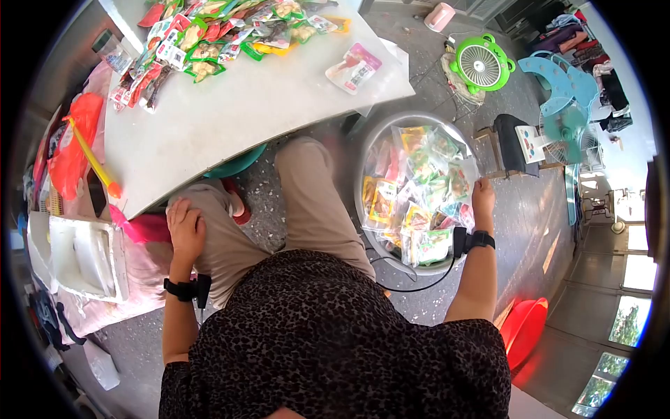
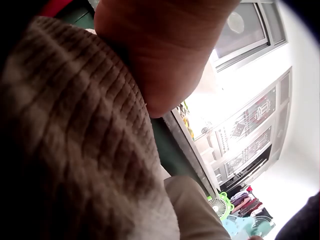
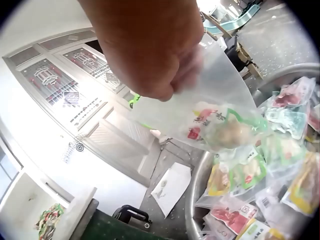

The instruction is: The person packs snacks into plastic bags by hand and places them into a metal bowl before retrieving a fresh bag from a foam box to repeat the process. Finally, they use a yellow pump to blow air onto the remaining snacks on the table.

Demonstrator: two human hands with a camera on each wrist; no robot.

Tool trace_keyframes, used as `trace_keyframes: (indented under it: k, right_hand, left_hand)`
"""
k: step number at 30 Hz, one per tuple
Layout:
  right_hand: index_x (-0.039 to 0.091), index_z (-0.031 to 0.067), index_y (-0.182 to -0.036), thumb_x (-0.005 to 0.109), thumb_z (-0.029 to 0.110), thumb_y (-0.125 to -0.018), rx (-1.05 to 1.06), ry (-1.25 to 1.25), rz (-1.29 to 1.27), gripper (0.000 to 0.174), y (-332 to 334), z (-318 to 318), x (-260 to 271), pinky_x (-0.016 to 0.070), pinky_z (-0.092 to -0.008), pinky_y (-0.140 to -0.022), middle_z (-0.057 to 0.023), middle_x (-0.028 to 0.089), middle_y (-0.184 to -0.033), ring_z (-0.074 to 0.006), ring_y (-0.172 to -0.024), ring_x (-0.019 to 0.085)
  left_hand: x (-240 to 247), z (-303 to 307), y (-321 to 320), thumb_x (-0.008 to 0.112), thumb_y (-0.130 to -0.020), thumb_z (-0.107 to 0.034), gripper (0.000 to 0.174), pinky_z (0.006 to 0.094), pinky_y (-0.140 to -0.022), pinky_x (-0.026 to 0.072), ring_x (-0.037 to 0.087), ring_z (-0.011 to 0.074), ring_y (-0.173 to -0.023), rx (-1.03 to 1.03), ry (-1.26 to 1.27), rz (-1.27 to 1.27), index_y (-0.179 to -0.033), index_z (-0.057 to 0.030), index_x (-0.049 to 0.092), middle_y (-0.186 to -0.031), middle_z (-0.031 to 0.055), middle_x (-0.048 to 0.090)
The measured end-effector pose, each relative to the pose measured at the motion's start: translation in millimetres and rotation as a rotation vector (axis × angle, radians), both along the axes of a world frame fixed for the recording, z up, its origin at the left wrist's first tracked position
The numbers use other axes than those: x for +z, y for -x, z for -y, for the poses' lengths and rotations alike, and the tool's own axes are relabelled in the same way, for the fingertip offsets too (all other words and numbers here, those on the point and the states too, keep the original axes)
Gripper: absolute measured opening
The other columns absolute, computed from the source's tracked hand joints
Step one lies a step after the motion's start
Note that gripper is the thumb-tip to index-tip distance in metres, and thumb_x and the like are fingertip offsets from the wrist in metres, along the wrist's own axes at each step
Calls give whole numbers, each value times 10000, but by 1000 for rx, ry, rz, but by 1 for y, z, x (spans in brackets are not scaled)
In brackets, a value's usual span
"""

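Observation:
My left hand (image 1: 186,230) rests on the trousered left thigh, holding nothing. Its heel and the wrinkled trouser cloth (image 2: 75,125) fill much of the left wrist view. My right hand (image 1: 483,202) is over the right side of a large metal basin (image 1: 361,188). Its fingers pinch the top of a clear plastic bag (image 3: 222,82) with a green-edged food packet (image 3: 232,131) inside, as the right wrist view shows. Below it the basin is full of bagged snack packets (image 1: 419,157), some yellow, some red, some green.
A white table (image 1: 230,115) stands ahead, with a heap of snack packets (image 1: 202,52) and a single pink-and-white packet (image 1: 354,68). Beyond the basin are a green fan (image 1: 481,64) and a chair (image 1: 513,143). A red tub (image 1: 525,328) sits behind right, a foam box (image 1: 84,255) at left.

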State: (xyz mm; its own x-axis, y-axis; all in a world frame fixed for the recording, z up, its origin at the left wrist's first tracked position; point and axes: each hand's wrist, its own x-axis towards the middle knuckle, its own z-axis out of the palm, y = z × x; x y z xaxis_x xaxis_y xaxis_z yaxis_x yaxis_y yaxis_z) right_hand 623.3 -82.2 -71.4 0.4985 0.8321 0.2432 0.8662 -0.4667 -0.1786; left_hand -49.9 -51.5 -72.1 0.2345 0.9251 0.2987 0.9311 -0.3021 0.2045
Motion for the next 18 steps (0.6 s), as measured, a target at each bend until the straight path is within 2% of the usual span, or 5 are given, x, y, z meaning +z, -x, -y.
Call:
trace_keyframes:
  k: [3, 7, 9, 15, 18]
  right_hand:
    - [523, 54, -804, 476, 192, -761, -116, 163, 116, 152, 1, 30, -29, 436, -437, -633, -175, 569, -759, -342, -736, 544]
    - [537, 47, -795, 508, 186, -713, -120, 535, -107, 164, 10, 76, -99, 434, -421, -695, -198, 571, -827, -342, -804, 545]
    - [542, 35, -772, 524, 179, -670, 45, 565, -312, 178, 18, 94, -133, 425, -401, -731, -203, 572, -819, -346, -821, 540]
    - [555, 20, -828, 513, 194, -675, 140, 559, -476, 235, 94, 34, -103, 429, -354, -721, -177, 580, -833, -311, -816, 550]
    - [546, 4, -858, 514, 161, -710, 332, 273, -585, 217, 131, -21, -74, 428, -333, -692, -168, 571, -812, -290, -779, 553]
  left_hand:
    - [-1, -1, 2, 544, -646, -82, 150, 438, -932, 240, 379, 312, -1075, -3, -19, 4, -794, -61, 560, -1048, 114, 469]
    - [-3, -1, 1, 543, -642, -79, 147, 432, -929, 246, 381, 309, -1074, -7, -37, -9, -788, -62, 557, -1046, 113, 469]
    - [-2, 0, 1, 541, -643, -77, 146, 430, -927, 247, 381, 309, -1075, -7, -35, -8, -787, -62, 555, -1046, 113, 469]
    - [-5, 0, 5, 543, -644, -64, 163, 424, -914, 268, 393, 314, -1059, -5, -34, 72, -806, -49, 544, -1031, 120, 477]
    - [-1, 5, 8, 550, -639, -45, 188, 412, -886, 313, 415, 323, -1032, 73, -65, 209, -826, -39, 538, -1022, 131, 484]
